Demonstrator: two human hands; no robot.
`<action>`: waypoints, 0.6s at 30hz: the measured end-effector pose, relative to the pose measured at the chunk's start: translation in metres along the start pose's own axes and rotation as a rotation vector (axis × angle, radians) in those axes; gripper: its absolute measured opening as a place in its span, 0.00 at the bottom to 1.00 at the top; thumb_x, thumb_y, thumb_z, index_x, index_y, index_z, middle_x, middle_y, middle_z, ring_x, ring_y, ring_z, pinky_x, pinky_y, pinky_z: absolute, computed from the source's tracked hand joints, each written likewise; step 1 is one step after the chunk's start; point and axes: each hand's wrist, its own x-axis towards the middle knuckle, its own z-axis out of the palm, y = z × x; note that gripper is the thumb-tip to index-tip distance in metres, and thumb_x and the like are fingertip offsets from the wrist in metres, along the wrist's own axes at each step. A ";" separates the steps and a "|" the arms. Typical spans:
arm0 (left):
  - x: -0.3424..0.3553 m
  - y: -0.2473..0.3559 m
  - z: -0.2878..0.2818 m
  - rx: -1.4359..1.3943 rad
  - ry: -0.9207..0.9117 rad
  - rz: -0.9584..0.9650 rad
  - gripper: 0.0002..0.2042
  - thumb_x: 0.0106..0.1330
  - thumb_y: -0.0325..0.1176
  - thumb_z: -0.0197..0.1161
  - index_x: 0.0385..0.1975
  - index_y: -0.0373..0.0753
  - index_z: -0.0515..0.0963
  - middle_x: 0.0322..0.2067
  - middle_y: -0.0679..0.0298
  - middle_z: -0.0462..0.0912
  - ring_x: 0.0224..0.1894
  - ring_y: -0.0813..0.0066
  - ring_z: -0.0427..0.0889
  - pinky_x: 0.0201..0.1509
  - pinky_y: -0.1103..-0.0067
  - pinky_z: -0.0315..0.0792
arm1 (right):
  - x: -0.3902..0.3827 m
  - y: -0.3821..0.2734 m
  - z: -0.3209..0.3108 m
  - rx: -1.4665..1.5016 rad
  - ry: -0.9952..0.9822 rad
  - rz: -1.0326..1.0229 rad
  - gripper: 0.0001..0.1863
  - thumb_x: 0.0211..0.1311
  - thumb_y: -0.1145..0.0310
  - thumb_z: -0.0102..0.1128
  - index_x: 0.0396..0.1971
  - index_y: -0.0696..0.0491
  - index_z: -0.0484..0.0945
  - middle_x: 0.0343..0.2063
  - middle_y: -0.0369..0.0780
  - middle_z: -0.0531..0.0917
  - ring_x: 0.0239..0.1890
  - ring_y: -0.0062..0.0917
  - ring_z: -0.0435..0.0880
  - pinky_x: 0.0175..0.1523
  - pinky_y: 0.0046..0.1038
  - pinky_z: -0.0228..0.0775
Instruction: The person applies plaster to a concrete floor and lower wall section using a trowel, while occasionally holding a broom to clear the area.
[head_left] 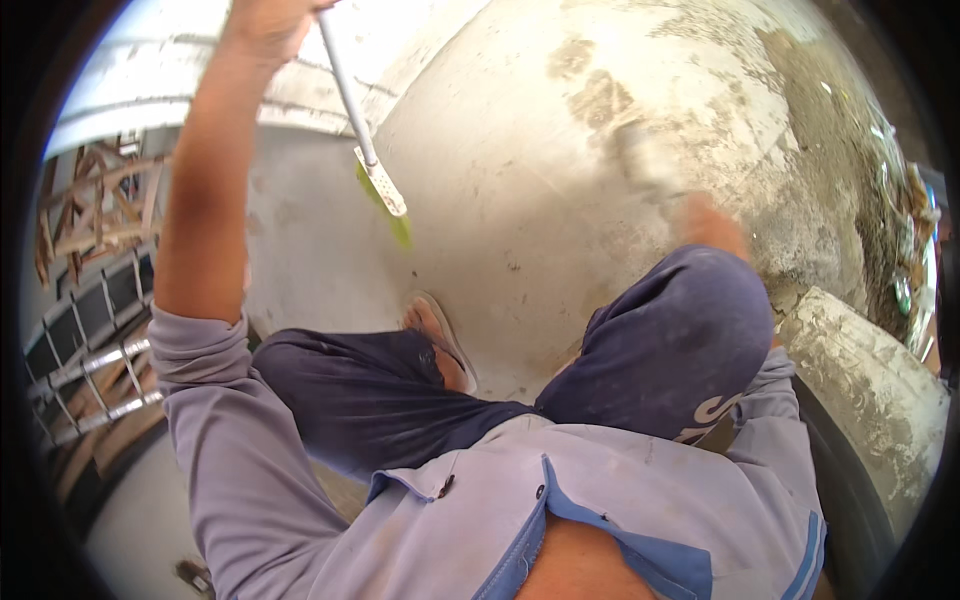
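At the top left my left hand (272, 28) is closed round the grey handle of a long-handled brush (347, 95). Its white, hole-dotted head (381, 184) with green bristles (401, 228) hangs tilted over the pale floor, to the left of the middle. My right hand (712, 224), smeared by motion, is beyond my right knee. From it a blurred, whitish-grey object (648, 165) reaches up and left over the floor; its kind cannot be made out.
Under my sandalled foot (445, 340) spreads a pale concrete floor (500, 200) with damp, dirty patches on the right. A concrete block (865, 380) lies beside my right knee. Wooden pieces (100, 215) and a metal ladder-like frame (95, 365) stand at the left. Litter (905, 240) lines the far right.
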 end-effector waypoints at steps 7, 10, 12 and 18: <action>-0.050 0.007 -0.159 -0.399 0.004 -0.031 0.20 0.70 0.54 0.48 0.23 0.45 0.65 0.12 0.78 0.55 0.11 0.88 0.54 0.11 0.88 0.52 | -0.004 -0.068 0.019 0.174 -0.044 -0.469 0.25 0.66 0.49 0.44 0.55 0.51 0.70 0.46 0.50 0.79 0.51 0.42 0.76 0.56 0.38 0.66; -0.086 0.017 -0.144 -0.345 0.019 -0.073 0.19 0.71 0.51 0.47 0.26 0.42 0.65 0.13 0.77 0.57 0.13 0.87 0.55 0.15 0.87 0.54 | -0.066 -0.143 0.028 0.011 -0.199 -0.790 0.23 0.65 0.51 0.49 0.56 0.47 0.67 0.39 0.49 0.81 0.43 0.44 0.79 0.46 0.40 0.71; -0.105 0.010 -0.166 -0.302 -0.140 -0.070 0.19 0.73 0.49 0.42 0.32 0.38 0.64 0.15 0.77 0.57 0.16 0.89 0.54 0.19 0.88 0.53 | -0.088 -0.151 0.038 -0.257 -0.320 -0.987 0.22 0.65 0.54 0.50 0.55 0.47 0.66 0.32 0.46 0.80 0.34 0.42 0.81 0.35 0.40 0.71; -0.197 -0.004 -0.217 -0.108 0.236 -0.027 0.21 0.74 0.48 0.39 0.32 0.35 0.67 0.14 0.78 0.50 0.16 0.87 0.48 0.20 0.87 0.47 | -0.116 -0.168 0.077 -0.293 -0.272 -1.045 0.20 0.66 0.56 0.48 0.54 0.48 0.66 0.29 0.44 0.78 0.25 0.44 0.78 0.31 0.42 0.69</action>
